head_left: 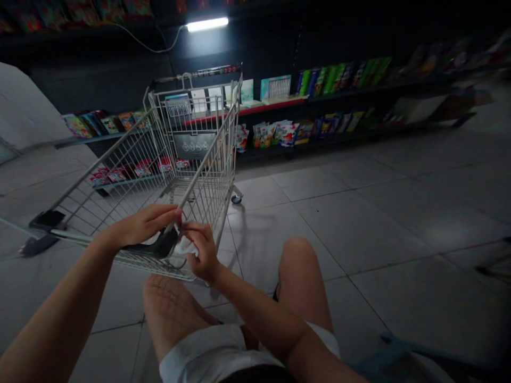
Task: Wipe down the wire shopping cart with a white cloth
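Observation:
A wire shopping cart (207, 183) stands in front of me, its near end by my knees. My left hand (146, 223) is on the cart's near right corner, fingers close together and fingertips at the top side rail; its thumb is hidden. Just below that rail, my right hand (203, 252) is closed around a crumpled white cloth (186, 246). The cloth is pressed against the black plastic corner piece (162, 244) of the cart. At the near left end sits a matching black corner piece (48, 219). Inside the cart, only the wire basket shows.
Beyond the cart runs a dark store shelf (275, 105) with boxes, green packs (331, 80) and snack bags (279, 133). A lit tube lamp (207, 24) hangs above, with a loose cable. Grey floor tiles (319, 213) spread right. A blue-grey object (399, 354) lies at lower right.

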The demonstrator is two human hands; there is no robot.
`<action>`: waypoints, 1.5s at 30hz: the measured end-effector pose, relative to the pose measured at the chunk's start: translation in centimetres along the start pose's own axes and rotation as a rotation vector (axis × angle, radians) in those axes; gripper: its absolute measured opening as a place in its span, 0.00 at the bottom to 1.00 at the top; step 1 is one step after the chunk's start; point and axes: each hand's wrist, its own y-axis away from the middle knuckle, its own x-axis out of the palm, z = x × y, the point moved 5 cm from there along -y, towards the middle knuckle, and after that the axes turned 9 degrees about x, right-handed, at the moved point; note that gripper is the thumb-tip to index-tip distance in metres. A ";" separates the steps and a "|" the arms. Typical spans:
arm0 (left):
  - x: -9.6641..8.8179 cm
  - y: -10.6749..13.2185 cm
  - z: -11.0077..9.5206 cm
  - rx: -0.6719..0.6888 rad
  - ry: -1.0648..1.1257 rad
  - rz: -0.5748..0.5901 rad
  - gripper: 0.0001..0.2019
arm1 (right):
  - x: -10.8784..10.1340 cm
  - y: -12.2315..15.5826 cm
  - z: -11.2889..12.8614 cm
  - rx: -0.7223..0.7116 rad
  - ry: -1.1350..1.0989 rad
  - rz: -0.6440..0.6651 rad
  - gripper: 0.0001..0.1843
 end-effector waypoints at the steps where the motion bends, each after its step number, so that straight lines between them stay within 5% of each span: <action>1: 0.0 -0.1 0.1 -0.002 0.015 0.003 0.22 | 0.0 1.0 -0.7 -0.023 0.008 -0.003 0.16; 7: 0.0 -0.4 0.4 -0.081 0.092 0.055 0.24 | 0.4 6.8 -5.6 0.200 0.070 0.045 0.14; 10: -0.4 -0.5 0.4 -0.063 0.088 0.031 0.23 | -0.8 3.8 -2.4 0.196 0.023 -0.015 0.12; 14: -1.0 -0.9 -0.8 -0.026 -0.025 -0.014 0.21 | -2.7 -2.9 3.7 -0.008 -0.007 -0.061 0.15; 16: -1.1 -1.2 -1.8 -0.031 -0.108 -0.065 0.23 | -3.1 -5.1 4.6 -0.049 -0.026 -0.125 0.16; 19: -0.7 -1.6 -3.1 -0.058 -0.166 -0.225 0.28 | -1.8 -4.8 2.4 -0.080 0.022 -0.110 0.14; 22: 0.0 -1.6 -3.2 -0.083 -0.097 -0.380 0.30 | 0.3 -0.3 -1.9 -0.122 0.094 -0.024 0.13; 26: 0.7 -1.3 -0.9 -0.154 0.155 -0.328 0.29 | 0.5 4.3 -5.4 0.012 0.144 0.101 0.12; 31: -0.1 -0.8 1.0 -0.250 0.262 -0.340 0.30 | -2.8 -2.2 -2.2 0.110 0.074 -0.112 0.16; 34: -0.1 -0.7 0.8 -0.236 0.272 -0.338 0.29 | -1.4 -5.6 -0.8 0.065 0.102 -0.058 0.18; 39: -0.1 -0.3 1.5 -0.248 0.241 -0.332 0.30 | 1.6 -2.6 -2.7 -0.057 0.184 0.203 0.18; 42: -0.3 0.1 2.0 -0.257 0.233 -0.317 0.33 | -1.0 -3.2 -4.5 -0.234 0.154 0.258 0.16; 45: -0.5 0.2 2.0 -0.249 0.220 -0.296 0.33 | -7.0 -9.5 -8.3 -0.004 0.138 -0.165 0.18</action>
